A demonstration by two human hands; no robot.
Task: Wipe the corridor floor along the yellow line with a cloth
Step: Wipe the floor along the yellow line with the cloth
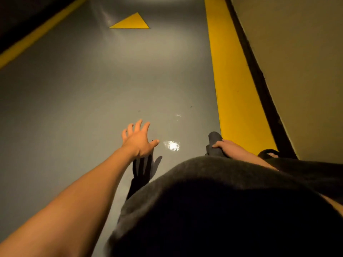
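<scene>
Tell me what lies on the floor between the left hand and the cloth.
Head view: only bare grey floor with a bright glare patch lies between the left hand and the cloth gripped by the right hand.

The person wears a dark grey garment [213, 201] of soft, slightly fuzzy fabric over the torso. Both forearms are bare, with no sleeves showing at the left hand [138, 140] or right hand [227, 148].

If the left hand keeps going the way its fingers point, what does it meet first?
Nothing but bare grey floor, as far as the picture shows. The left hand, fingers spread, points up the corridor; the yellow triangle lies far ahead, roughly in line, though depth is unclear.
</scene>
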